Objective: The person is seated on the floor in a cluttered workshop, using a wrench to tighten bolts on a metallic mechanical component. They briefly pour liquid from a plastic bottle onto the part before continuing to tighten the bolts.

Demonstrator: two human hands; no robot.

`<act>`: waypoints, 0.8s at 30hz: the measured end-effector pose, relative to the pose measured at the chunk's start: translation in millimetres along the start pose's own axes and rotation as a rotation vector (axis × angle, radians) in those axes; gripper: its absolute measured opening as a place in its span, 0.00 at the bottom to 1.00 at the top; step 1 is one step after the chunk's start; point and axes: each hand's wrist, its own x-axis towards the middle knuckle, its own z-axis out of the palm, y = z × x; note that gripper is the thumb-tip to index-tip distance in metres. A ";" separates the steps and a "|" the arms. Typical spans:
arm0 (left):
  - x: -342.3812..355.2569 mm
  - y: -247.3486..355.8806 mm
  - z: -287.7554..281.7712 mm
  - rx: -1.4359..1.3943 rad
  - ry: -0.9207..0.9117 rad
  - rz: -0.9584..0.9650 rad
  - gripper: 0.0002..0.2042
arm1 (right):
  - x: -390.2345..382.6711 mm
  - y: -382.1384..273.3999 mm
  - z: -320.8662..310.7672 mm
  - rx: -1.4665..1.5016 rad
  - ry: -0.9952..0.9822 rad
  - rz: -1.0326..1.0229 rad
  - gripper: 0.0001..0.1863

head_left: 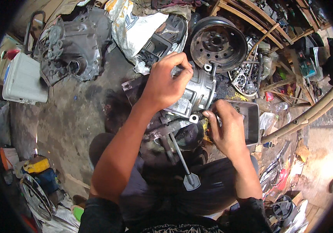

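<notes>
A silver cast-metal housing [197,93] with ribbed sides and pierced mounting ears sits in front of me on a dark, greasy metal support [164,130]. My left hand [170,79] lies over its upper left side, fingers curled and the thumb tip meeting the index finger. Whatever is in that pinch is hidden. At the housing's lower right edge, beside a mounting ear, my right hand [226,126] is closed, thumb against bent fingers, on something dark and too small to name. A metal rod with a flat grey end [191,181] slants from the support toward my lap.
A steel wheel rim [218,42] stands beyond the housing. Right of my right hand is a grey metal tray [251,120]. A large greasy gearbox casing [77,46] lies far left, near a grey plastic box [26,79]. Wooden poles [310,108] and scrap crowd the right.
</notes>
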 end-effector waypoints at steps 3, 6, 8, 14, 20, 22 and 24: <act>-0.8 0.9 -0.1 -0.015 0.008 -0.016 0.04 | 0.6 -3.4 -8.3 -0.057 -0.012 -0.140 0.14; -0.2 -1.7 2.9 -0.021 0.029 0.014 0.03 | 0.3 -9.0 -19.1 -0.191 -0.069 -0.196 0.15; -0.1 -2.8 4.2 -0.035 0.039 0.049 0.03 | 0.5 -7.1 -25.2 -0.319 -0.114 -0.263 0.14; -1.7 -2.3 5.0 -0.012 0.055 0.035 0.04 | 21.1 -9.6 -40.8 -0.490 -0.268 -0.492 0.11; -1.5 -1.5 6.0 -0.001 0.068 0.039 0.05 | 28.1 -19.0 -26.9 -0.512 -0.192 -0.557 0.09; -1.5 -0.6 4.8 0.001 0.072 0.041 0.05 | 23.5 -14.4 -19.9 -0.525 -0.106 -0.565 0.10; -2.9 0.0 5.9 0.008 0.080 0.040 0.05 | 11.5 -5.8 -12.7 -0.524 -0.040 -0.539 0.10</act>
